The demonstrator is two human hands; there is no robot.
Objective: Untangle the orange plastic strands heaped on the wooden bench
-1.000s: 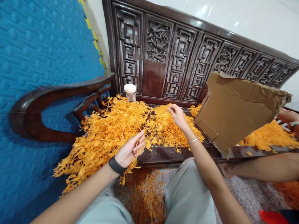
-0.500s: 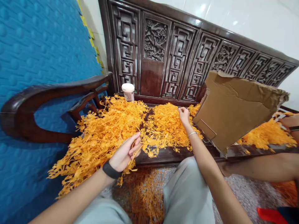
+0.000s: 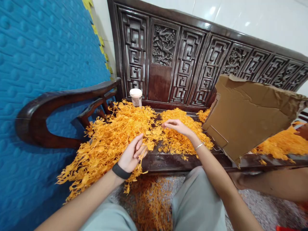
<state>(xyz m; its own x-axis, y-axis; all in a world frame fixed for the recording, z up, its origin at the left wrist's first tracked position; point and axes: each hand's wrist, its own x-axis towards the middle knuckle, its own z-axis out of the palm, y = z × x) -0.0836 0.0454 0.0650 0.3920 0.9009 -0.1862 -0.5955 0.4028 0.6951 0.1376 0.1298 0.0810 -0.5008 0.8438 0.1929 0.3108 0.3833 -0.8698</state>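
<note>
The right grip point(image 3: 177, 125) now sits further left over the middle orange pile point(image 3: 179, 142), nearer the left grip point(image 3: 132, 154), its previously pinched fingers stretched out.

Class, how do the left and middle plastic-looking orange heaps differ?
The left orange heap is larger than the middle orange heap. The left heap has long strands; the middle heap, short bits. The left heap overhangs the dark wooden bench; the middle heap doesn't. Both are orange.
</note>
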